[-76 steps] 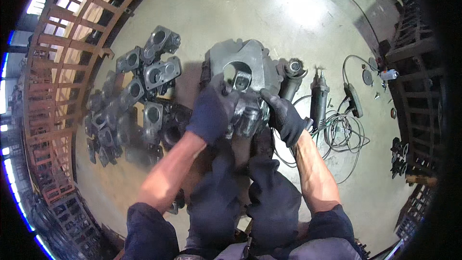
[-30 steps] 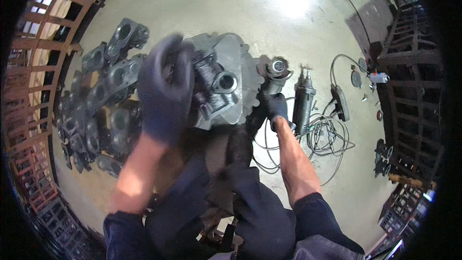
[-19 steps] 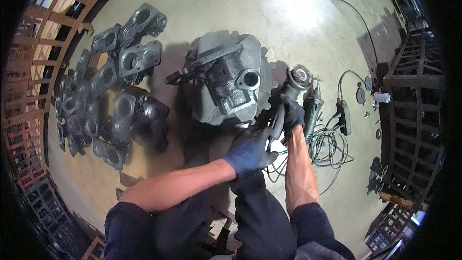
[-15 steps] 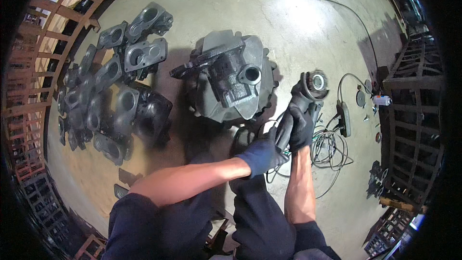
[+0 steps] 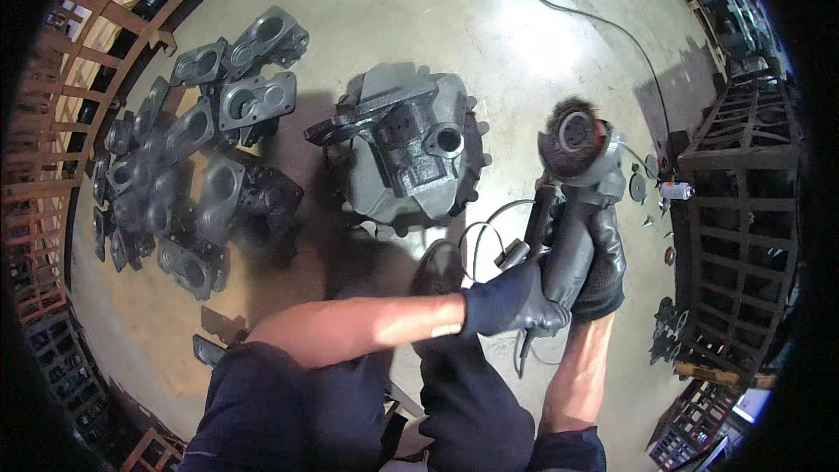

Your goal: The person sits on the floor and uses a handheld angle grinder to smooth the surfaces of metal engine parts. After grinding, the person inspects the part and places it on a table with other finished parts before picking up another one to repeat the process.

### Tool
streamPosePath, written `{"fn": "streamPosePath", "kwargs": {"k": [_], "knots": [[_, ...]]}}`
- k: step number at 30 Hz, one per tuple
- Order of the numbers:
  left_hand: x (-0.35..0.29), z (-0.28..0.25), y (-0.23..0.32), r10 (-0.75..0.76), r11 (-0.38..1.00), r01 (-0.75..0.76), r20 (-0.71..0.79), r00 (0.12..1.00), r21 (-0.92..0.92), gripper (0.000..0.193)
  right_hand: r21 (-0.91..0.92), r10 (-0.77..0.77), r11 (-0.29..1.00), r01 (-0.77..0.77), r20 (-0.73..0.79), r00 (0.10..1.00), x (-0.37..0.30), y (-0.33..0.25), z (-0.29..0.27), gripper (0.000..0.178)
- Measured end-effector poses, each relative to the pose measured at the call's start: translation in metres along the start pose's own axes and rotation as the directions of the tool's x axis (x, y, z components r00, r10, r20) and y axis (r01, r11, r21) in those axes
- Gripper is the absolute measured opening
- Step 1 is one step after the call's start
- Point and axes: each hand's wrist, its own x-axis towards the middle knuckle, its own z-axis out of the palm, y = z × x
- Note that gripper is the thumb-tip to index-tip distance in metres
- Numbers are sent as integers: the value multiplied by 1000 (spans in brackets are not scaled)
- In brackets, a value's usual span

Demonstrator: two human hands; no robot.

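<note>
Both my gloved hands hold an angle grinder (image 5: pixel 570 253), its head pointing away from me and a round wire brush (image 5: pixel 575 133) facing up. My left hand (image 5: pixel 517 299) is closed around the rear end of the body, by the cord. Along the right side of the body, my right hand (image 5: pixel 606 267) is wrapped below the gear head. To the left, a dark metal casting (image 5: pixel 409 153) with a round port rests on a large toothed-edge metal part (image 5: pixel 371 197) on the floor. The brush stands apart from the casting.
Several similar dark castings (image 5: pixel 223 183) are grouped at the left on brown sheeting. A black cable (image 5: pixel 612 22) runs across the floor at far right. Discs (image 5: pixel 638 188) and a spray can (image 5: pixel 676 190) lie by a metal rack (image 5: pixel 738 166). Slatted crates (image 5: pixel 44 157) line the left edge.
Both hands have raised the grinder closer to my view and slightly right. Its brush has turned to face up toward me. The castings stay in place.
</note>
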Motion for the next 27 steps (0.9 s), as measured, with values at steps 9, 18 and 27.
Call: {"fn": "streamPosePath", "kwargs": {"k": [9,18,27], "knots": [[13,12,-11,46,364,41,62,997,-931,28,-574,-115,803,162,117,986,-1,-26,14,80],[-9,38,12,223,974,-227,-125,967,-24,46,-824,-332,494,278,117,936,6,-16,33,58],[-19,37,35,318,858,-255,-72,945,446,14,-633,86,773,32,155,984,13,-43,38,42]]}}
